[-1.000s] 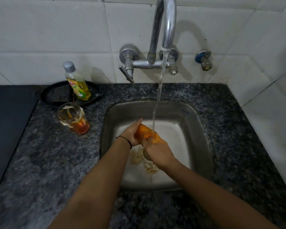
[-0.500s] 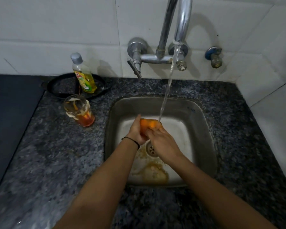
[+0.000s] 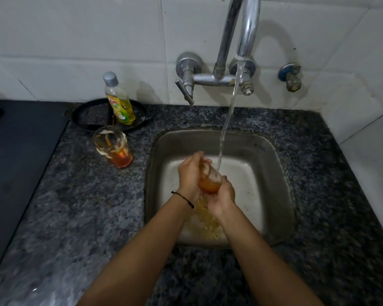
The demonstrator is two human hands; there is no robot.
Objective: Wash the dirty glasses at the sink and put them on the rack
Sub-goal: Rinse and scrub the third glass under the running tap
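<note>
Over the sink [image 3: 274, 173], I am clasping an orange-stained glass [image 3: 209, 178] under the running water with both my left hand [image 3: 189, 173] and right hand [image 3: 222, 196]; another dirty glass [image 3: 113, 149] is standing on the counter [image 3: 75, 206], left of the sink.

place: home kitchen | sink [image 3: 274, 151]: steel basin set in a speckled dark stone desk [image 3: 86, 206] | tap [image 3: 248, 36]: wall-mounted, water running | wall [image 3: 75, 40]: white tiles | dish soap bottle [image 3: 119, 100] standing on a black pan [image 3: 91, 117] | dirty glass [image 3: 112, 149] beside the sink
</note>
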